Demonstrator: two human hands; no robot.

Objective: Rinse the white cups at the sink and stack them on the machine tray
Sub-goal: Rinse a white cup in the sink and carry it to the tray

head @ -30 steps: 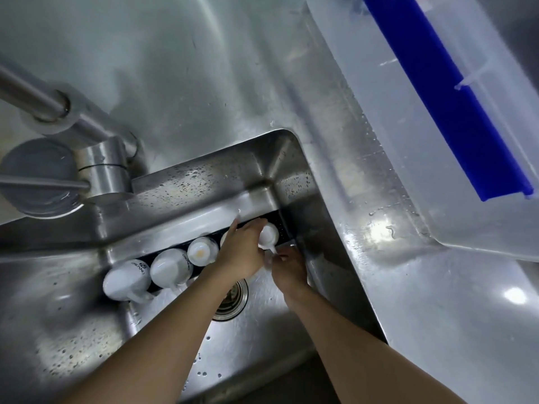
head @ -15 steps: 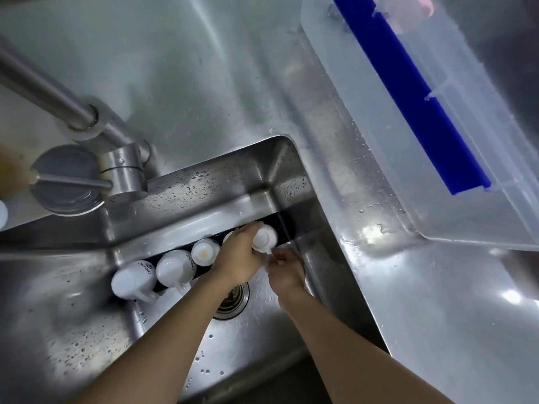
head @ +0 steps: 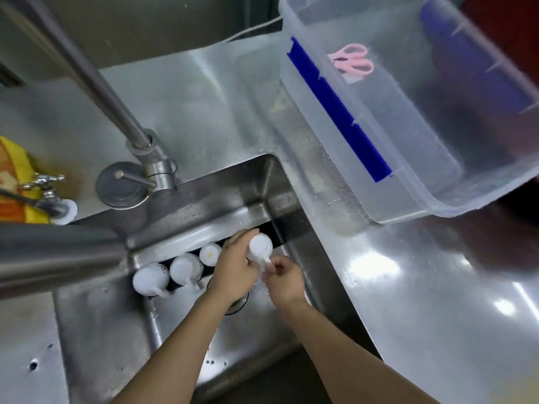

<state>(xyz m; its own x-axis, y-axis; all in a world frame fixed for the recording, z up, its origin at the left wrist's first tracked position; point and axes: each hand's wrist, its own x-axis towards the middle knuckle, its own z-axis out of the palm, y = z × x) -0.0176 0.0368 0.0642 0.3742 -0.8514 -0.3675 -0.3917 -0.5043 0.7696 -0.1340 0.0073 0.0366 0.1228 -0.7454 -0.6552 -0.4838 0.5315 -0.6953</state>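
Our hands sit close together low in the sink (head: 110, 339): the left hand (head: 234, 265) curls round a white cup (head: 260, 246), and the right hand (head: 284, 279) pinches its handle from the near side. Left of them three more white cups (head: 185, 268) lie in a row along the far wall. A clear plastic tub (head: 414, 158) rests on the counter to the far right.
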